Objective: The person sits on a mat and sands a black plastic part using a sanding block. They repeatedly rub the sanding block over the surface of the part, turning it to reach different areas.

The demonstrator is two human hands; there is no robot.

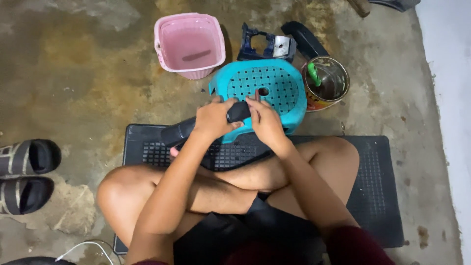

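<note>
I sit cross-legged on a black rubber mat (378,186). My left hand (213,118) grips a long black plastic part (182,130) that slants down to the left. My right hand (265,120) closes on the same part's upper end (239,112), with a thin reddish tool (257,93) sticking up from its fingers. Both hands hover over the near edge of a low turquoise plastic stool (274,86) with a perforated top.
A pink plastic basket (190,44) stands on the stained concrete floor behind the stool. Beside it lie a dark blue part with a metal plate (267,46) and a tin can holding a green-handled tool (326,81). Two black sandals (27,174) lie at the left.
</note>
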